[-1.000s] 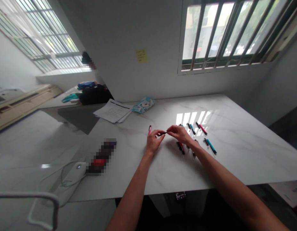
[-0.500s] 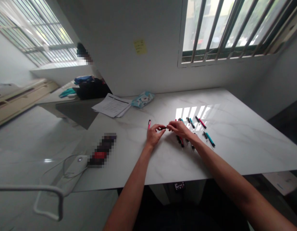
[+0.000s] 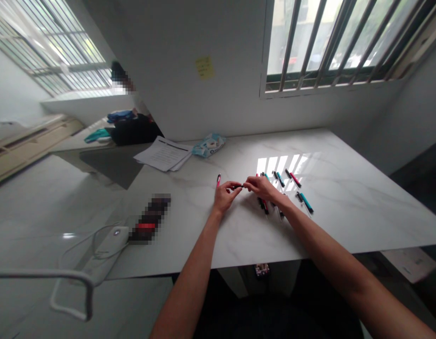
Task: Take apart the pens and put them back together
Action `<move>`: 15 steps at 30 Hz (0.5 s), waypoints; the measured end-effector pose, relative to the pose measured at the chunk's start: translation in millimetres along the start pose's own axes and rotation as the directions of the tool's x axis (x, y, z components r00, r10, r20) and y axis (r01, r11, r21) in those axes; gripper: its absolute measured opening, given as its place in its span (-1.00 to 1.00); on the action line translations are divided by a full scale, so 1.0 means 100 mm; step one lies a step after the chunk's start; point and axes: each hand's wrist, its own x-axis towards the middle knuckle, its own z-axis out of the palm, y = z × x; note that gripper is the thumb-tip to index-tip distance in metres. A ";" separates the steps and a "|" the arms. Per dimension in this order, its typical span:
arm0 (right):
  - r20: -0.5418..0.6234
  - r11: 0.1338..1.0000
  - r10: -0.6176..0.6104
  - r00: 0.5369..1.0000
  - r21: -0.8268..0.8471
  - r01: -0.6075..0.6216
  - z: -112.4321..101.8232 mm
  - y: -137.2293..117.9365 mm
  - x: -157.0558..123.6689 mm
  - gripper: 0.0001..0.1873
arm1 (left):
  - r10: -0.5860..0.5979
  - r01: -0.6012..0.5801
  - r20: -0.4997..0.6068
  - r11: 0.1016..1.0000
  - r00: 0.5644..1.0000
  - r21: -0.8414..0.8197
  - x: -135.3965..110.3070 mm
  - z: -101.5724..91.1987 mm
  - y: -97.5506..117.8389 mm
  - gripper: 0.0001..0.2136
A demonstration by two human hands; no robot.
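Shifted slightly upward in the view since a second ago, along with the whole tabletop (image 3: 246, 245); otherwise hardly changed. Still brought close together, gripping one slim dark piece (image 3: 239, 186) from both sides: pinched at one end between thumb and fingers of the left hand (image 3: 224, 197), at the other in the fingertips of the right hand (image 3: 263, 188). Held nearly level between the two; too small to make out in detail, and cannot tell whether touching the tabletop.

Lying just beyond the left hand, as before: a red pen (image 3: 218, 181). Unmoved on the tabletop to the right: a pink-red pen (image 3: 294, 179), a teal pen (image 3: 306, 202) nearer the front, and another teal pen (image 3: 280, 179) farther back. Partly hidden by the right hand and forearm: more pens (image 3: 265, 207).

Near the back edge, touching or just beside some printed papers (image 3: 165, 154): a soft blue-and-white packet (image 3: 209, 145), with contents hidden from sight.
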 end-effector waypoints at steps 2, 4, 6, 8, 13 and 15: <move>0.008 1.000 -0.018 1.000 0.009 0.018 -0.02 -0.01 0.00 -0.59 | -0.009 0.008 -0.002 1.000 1.000 -0.029 0.00 0.00 0.00 -0.75; 0.011 0.999 -0.052 0.999 0.015 0.051 -0.04 -0.03 -0.01 -0.62 | -0.030 0.030 -0.006 0.996 1.000 -0.084 0.01 -0.01 0.01 -0.73; 0.016 0.998 -0.062 0.998 0.004 0.062 -0.05 -0.08 -0.01 -0.64 | -0.071 0.068 -0.010 0.981 0.997 -0.182 0.01 0.00 0.03 -0.71; 0.028 0.999 -0.049 0.998 0.003 0.049 -0.02 -0.15 0.01 -0.66 | -0.122 0.113 -0.011 0.946 0.992 -0.304 0.02 0.00 0.04 -0.67; 0.039 0.997 -0.025 0.999 0.079 0.022 0.07 -0.26 0.05 -0.67 | -0.215 0.207 0.044 0.834 0.976 -0.511 0.00 -0.02 0.09 -0.61; -0.028 0.998 -0.006 1.000 0.070 0.008 0.02 -0.23 0.04 -0.71 | -0.235 0.228 0.058 0.806 0.970 -0.547 0.00 -0.03 0.10 -0.60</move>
